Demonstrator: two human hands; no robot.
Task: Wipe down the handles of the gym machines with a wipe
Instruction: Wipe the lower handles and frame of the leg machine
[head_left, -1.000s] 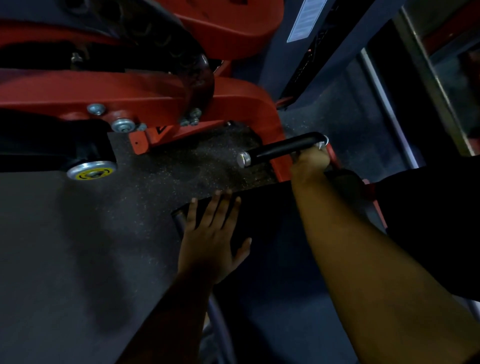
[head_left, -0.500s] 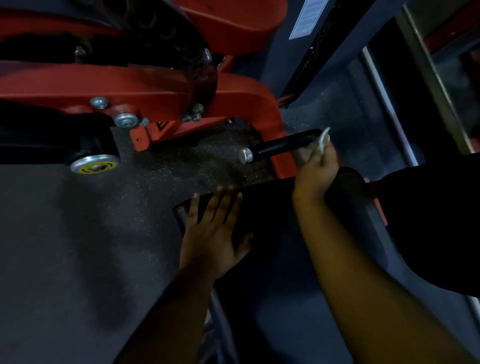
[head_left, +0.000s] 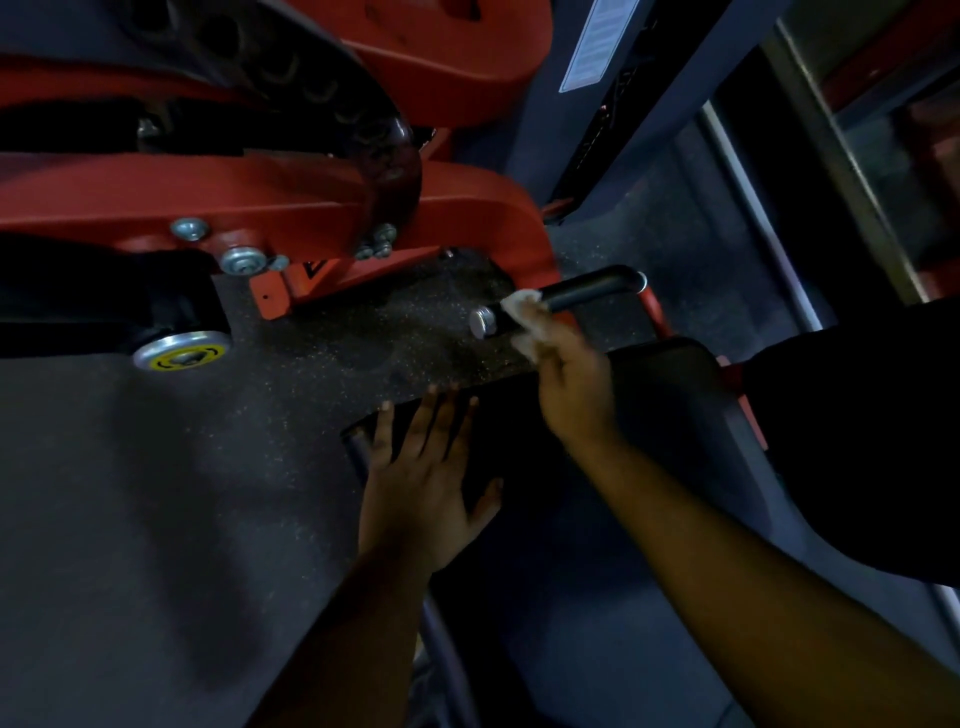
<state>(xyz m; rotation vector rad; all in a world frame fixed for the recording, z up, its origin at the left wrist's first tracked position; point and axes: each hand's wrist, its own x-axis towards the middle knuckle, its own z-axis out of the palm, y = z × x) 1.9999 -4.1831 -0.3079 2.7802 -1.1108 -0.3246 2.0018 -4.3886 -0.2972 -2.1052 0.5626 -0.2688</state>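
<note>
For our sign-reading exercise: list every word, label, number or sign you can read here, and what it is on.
White label on the dark upright post: print too small to read.
Yellow ring sticker on the silver end cap: black marks only, no readable words.
Black mark on the red bracket: partly hidden, unreadable.

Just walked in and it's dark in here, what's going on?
A person is cleaning a red gym machine. Their right hand holds a white wipe against the black handle, near its metal end cap. Their left hand rests flat on the black seat pad.
</note>
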